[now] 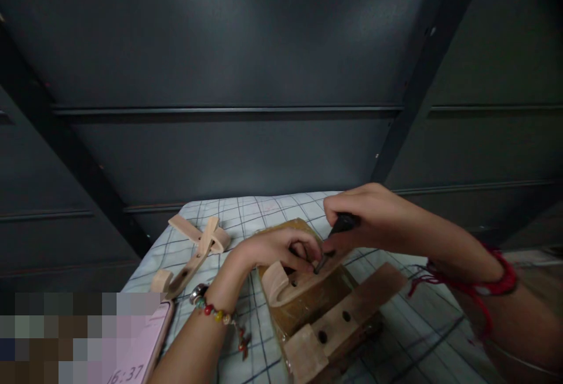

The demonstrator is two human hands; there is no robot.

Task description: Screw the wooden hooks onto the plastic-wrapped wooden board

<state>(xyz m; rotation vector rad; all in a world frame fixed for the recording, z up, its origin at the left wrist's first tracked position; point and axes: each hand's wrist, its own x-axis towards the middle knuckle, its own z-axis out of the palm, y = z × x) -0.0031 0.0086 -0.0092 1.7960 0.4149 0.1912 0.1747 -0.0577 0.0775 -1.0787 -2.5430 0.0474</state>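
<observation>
My right hand (352,220) is closed around a black-handled tool (344,223) that looks like a screwdriver. Its metal tip points down at a curved wooden hook piece (303,284), beside a dark hole in it. Curled next to the tip, my left hand (288,249) presses its fingers on the same piece; the fingertips are partly hidden. That piece lies on a brown, film-wrapped block (292,312). Nearer to me, a second wooden hook piece (347,313) with two dark holes lies across the block.
More curved wooden pieces (197,249) lie at the left on the checked cloth (259,205). A phone (145,349) with a lit screen sits at the lower left, its surroundings pixelated. A dark panelled wall (229,155) rises behind the table.
</observation>
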